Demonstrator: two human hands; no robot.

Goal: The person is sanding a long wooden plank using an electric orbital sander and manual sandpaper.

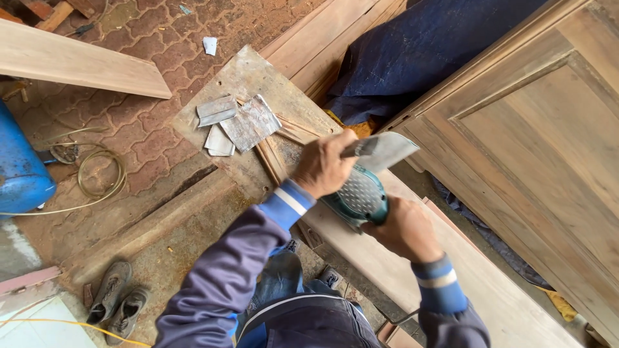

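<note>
The person holds a teal electric sander [361, 200] turned over, so that its perforated base plate faces up toward the camera. The right hand [406, 229] is wrapped around the body of the sander from below and to the right, fingers curled shut on it. The left hand [322, 164] is closed in a pinch on one end of a grey sheet of sandpaper [383, 149], which lies bent over the far edge of the base plate and sticks out to the right of the hand. The sander hangs above a long pale plank [490, 290] that runs diagonally toward the lower right; whether it touches the plank cannot be told.

Beyond the hands, a worn plywood board [242, 80] serves as a surface and carries several loose used sandpaper pieces [235, 122], grey and creased, overlapping one another. To the right stands a panelled wooden door [548, 148], unfinished, with a dark blue cloth [412, 58] bunched just above its upper edge. Another plank [71, 61] lies across the upper left over the brick-paved floor [155, 38]. At the left edge is part of a blue drum [19, 167], with a coil of cord [100, 171] beside it. A pair of grey shoes [116, 299] rests on the ground at lower left.
</note>
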